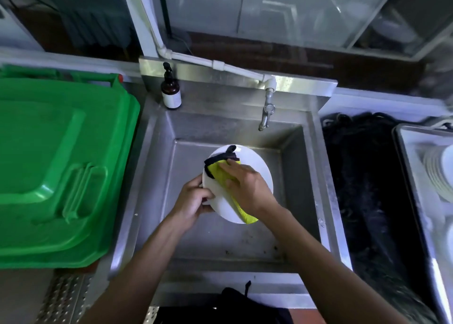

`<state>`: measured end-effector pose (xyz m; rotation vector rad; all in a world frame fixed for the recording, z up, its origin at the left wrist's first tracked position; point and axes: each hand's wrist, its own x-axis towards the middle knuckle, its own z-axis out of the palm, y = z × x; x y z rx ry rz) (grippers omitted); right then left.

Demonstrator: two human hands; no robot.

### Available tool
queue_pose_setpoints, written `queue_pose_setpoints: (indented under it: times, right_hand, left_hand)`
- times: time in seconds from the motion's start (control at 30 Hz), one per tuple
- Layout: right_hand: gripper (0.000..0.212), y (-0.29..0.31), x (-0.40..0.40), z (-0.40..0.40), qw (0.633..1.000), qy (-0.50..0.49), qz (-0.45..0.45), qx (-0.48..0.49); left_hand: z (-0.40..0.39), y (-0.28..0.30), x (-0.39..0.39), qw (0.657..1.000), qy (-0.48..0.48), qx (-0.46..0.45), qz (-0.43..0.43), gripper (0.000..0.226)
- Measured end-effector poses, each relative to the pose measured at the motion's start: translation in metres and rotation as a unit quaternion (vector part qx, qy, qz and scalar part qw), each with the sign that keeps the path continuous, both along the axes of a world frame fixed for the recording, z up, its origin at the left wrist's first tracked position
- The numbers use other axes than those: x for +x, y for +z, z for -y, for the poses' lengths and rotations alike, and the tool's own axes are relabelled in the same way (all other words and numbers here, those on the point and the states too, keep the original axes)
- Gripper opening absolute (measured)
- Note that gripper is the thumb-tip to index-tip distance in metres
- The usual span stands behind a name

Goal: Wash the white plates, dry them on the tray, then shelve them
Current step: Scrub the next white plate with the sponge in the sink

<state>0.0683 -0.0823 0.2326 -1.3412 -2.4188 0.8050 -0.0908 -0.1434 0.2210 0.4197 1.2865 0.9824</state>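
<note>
Washing is under way: 1 glossy white plate (pixel 255 166) is held tilted over the steel sink (pixel 220 240). The left hand (pixel 191 198) grips its rim; the right hand (pixel 247 186) presses a fuzzy yellow cloth (pixel 221 175) onto it. More plates (pixel 438 174) stand in the tray (pixel 407 152) at right; drying and shelving look still ahead.

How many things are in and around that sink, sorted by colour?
White: 1 plate in the hands, plus a stack of plates too blurred to count
Yellow-green: 1 cloth
Green: 1 bin lid
Brown: 1 pump bottle
Total: 4 things, plus the stack
</note>
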Motion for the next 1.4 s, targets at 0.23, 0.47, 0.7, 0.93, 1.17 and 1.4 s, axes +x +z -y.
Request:
queue_pose_setpoints:
  times: [0.23, 0.47, 0.7, 0.93, 1.17, 1.4]
  right_hand:
    - [0.052, 0.012, 0.033, 0.007, 0.963, 0.13, 0.115, 0.206]
    - [0.054, 0.036, 0.043, 0.006, 0.94, 0.217, 0.104, 0.24]
    - [0.055, 0.034, 0.028, 0.01, 0.943, 0.229, 0.073, 0.23]
    - [0.059, 0.036, 0.005, -0.009, 0.963, 0.152, 0.054, 0.216]
    - [0.057, 0.024, 0.004, -0.028, 0.982, 0.003, 0.042, 0.185]
    - [0.056, -0.004, 0.02, -0.027, 0.985, -0.073, 0.037, 0.151]
  left_hand:
    - [-0.001, 0.026, -0.007, 0.999, -0.023, 0.045, 0.021, 0.051]
    - [-0.005, 0.038, -0.003, 0.991, -0.069, 0.094, 0.057, 0.05]
    - [-0.002, 0.034, -0.007, 0.993, -0.081, 0.08, 0.032, 0.053]
    - [0.002, 0.039, -0.007, 0.995, -0.052, 0.081, 0.011, 0.05]
    - [0.008, 0.044, -0.01, 0.996, 0.03, 0.087, 0.0, 0.045]
    - [0.009, 0.045, -0.01, 0.992, 0.08, 0.092, -0.027, 0.043]
